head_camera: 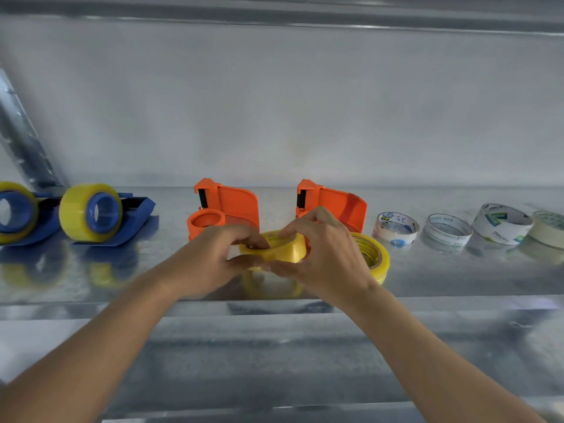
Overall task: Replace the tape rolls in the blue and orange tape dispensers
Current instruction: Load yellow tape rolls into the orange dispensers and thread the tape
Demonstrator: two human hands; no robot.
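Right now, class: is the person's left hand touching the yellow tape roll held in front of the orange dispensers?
Touching. The head view shows the left hand with its fingers pressed onto the yellow tape roll.

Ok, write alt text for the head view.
Both hands, left and right, hold a yellow tape roll over a metal shelf, before two empty orange dispensers. Loaded blue dispensers stand left; used cores lie right.

the right hand [320,257] hides the right orange dispenser's [338,206] spool; frame edge crops far-left blue dispenser [18,212].
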